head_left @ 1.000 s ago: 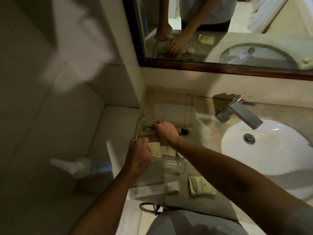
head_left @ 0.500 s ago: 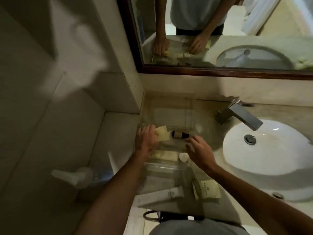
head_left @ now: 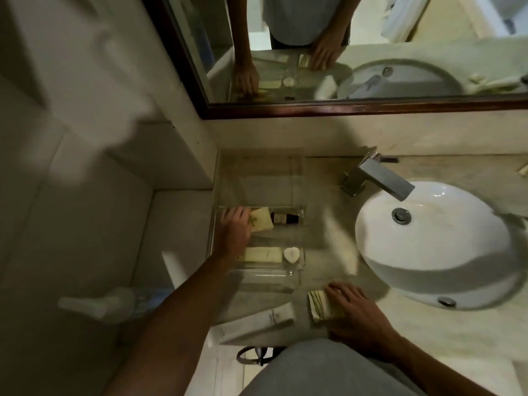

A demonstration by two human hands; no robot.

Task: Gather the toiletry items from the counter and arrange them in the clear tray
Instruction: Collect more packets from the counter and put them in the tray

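Right hand [head_left: 354,312] moved from tray [head_left: 258,277] edge down onto packet [head_left: 320,305], fingers flat | left hand [head_left: 235,231] pinches sachet [head_left: 261,222] inside tray

Both arms out, hands apart, palms down.
L hand [head_left: 235,228] reaches fwd w/ arm nearly straight, fingers curled at the tips. R hand [head_left: 354,312] sits nearer the body, fingers spread flat, forearm angled in from the right.

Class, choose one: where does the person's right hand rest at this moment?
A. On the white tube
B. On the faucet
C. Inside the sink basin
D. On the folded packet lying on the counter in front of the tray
D: the right hand lies on the folded packet on the counter, outside the clear tray.
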